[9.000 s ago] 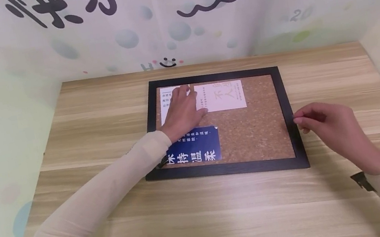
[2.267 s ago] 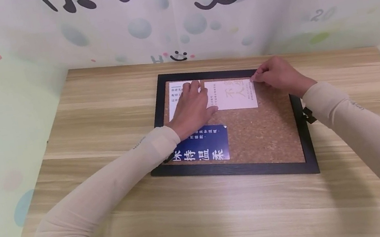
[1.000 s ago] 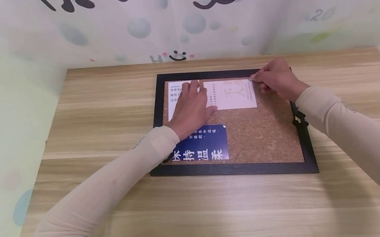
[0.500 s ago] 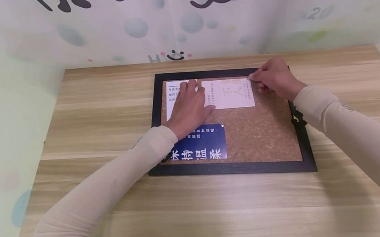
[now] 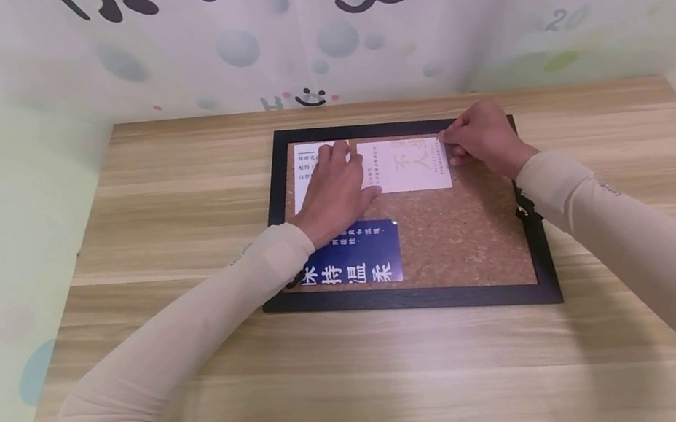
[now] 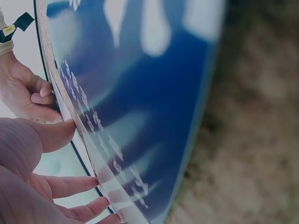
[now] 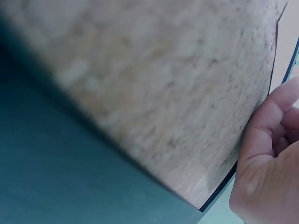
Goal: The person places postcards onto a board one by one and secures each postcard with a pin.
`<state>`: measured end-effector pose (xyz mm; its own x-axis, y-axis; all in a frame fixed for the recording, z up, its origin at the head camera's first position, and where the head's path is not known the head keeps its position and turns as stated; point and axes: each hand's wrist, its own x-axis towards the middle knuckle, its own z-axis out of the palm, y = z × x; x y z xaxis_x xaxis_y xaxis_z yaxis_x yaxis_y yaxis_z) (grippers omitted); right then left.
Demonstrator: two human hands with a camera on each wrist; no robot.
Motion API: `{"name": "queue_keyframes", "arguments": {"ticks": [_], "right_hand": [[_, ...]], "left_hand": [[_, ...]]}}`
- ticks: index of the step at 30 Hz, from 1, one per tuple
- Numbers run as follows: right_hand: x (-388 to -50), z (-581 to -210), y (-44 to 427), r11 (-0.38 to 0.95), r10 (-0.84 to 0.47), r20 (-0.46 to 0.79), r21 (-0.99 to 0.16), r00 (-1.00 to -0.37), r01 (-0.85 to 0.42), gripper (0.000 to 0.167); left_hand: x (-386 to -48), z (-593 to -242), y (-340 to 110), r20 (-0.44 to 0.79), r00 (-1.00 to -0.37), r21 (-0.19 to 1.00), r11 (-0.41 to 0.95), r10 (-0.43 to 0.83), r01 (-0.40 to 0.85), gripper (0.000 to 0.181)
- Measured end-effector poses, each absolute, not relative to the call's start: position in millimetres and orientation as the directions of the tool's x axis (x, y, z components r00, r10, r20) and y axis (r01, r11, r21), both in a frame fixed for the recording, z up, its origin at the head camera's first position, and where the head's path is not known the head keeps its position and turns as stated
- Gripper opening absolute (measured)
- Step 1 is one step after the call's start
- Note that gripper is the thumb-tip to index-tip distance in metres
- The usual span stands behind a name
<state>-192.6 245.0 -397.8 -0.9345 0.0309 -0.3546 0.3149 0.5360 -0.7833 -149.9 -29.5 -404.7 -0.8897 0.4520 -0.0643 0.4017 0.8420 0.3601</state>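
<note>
A black-framed cork board [image 5: 462,243] lies on the wooden table. On it are a white card [image 5: 306,186] at upper left, a pale pink card [image 5: 403,164] beside it and a dark blue card [image 5: 378,252] below. My left hand [image 5: 334,189] rests with spread fingers across the white card and the pink card's left edge. In the left wrist view its thumb [image 6: 58,133] and fingertips touch the board. My right hand [image 5: 485,136] pinches a tiny pin-like thing, mostly hidden by the fingertips, at the pink card's upper right corner.
A small shiny pin [image 5: 394,222] sits in the blue card's upper right corner. Bare cork fills the board's lower right. Behind the table [image 5: 193,175] hangs a printed wall cloth [image 5: 191,79].
Nine seconds ago my right hand was beside the frame's right edge; it moved up to the pink card's corner and has stayed there. My left hand keeps its place.
</note>
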Motion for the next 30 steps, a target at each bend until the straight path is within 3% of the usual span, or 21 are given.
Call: {"name": "queue_keyframes", "arguments": {"ticks": [22, 26, 30], "right_hand": [[-190, -404, 238, 0.723, -0.015, -0.232, -0.675, -0.973, 0.15, 0.021], [-185, -406, 242, 0.762, -0.081, -0.127, -0.647, -0.989, 0.021, 0.025], [-172, -402, 246, 0.832, -0.196, -0.006, -0.531, -0.981, -0.163, 0.026]], "left_hand": [[-152, -409, -27, -0.077, -0.882, 0.361, 0.837, 0.465, 0.41, 0.058], [-154, -409, -25, -0.079, -0.881, 0.349, 0.841, 0.466, 0.413, 0.059], [-156, -409, -24, -0.082, -0.88, 0.37, 0.834, 0.467, 0.408, 0.06]]}}
